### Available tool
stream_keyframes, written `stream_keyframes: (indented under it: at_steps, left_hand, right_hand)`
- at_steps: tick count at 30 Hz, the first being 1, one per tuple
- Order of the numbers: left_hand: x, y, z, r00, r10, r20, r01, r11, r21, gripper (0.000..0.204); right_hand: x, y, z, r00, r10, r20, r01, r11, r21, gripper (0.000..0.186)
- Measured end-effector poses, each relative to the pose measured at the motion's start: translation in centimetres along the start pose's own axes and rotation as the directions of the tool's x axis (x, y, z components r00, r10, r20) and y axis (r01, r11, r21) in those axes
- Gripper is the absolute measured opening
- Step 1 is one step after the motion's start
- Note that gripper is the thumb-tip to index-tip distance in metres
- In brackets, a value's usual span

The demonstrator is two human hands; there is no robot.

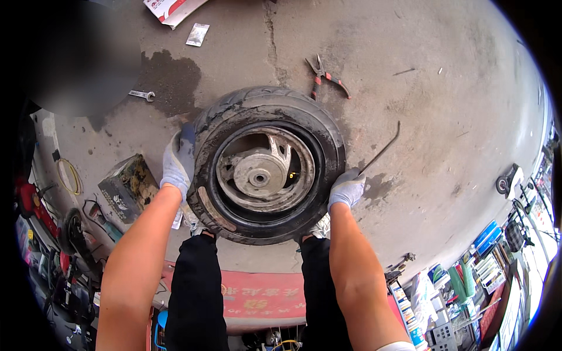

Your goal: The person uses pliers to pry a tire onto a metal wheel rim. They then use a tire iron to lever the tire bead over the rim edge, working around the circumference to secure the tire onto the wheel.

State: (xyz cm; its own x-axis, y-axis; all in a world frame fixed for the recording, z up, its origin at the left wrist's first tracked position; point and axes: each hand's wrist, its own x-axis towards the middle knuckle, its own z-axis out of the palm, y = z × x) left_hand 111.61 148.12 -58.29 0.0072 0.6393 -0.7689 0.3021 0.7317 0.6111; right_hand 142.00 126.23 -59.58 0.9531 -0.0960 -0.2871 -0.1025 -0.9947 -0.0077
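A scooter wheel rim (257, 167) lies flat on the floor inside a worn, dirty black tire (275, 108), between my feet. A dark gap shows between the rim's edge and the tire. My left hand (178, 159), in a grey-white glove, grips the tire's left outer side. My right hand (348, 188), gloved alike, is closed at the tire's right side. From its fingers a thin dark tire lever (383, 146) with a bent tip sticks out up and to the right. The right fingers are partly hidden.
Red-handled pliers (322, 77) lie beyond the tire, with a wrench (142, 95) at the far left. A dirty box (130, 187) sits left of my left arm. Under my legs is a red mat (260, 281). Shelves of goods (456, 292) stand at the right.
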Motion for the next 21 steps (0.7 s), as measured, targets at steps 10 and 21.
stream_keyframes:
  at_steps: [10,21]
  left_hand:
    - [-1.5,1.8,1.4,0.885,0.461,0.066,-0.419,0.725,0.546,0.04]
    - [-0.8,1.3,0.7,0.908,0.401,0.121,-0.409,0.791,0.454,0.044]
  right_hand:
    - [0.1,-0.2,-2.9,0.999,-0.028,0.02,0.03,0.991,-0.132,0.046]
    - [-0.6,-0.7,-3.2,0.998,-0.068,0.008,0.069,0.985,-0.157,0.047]
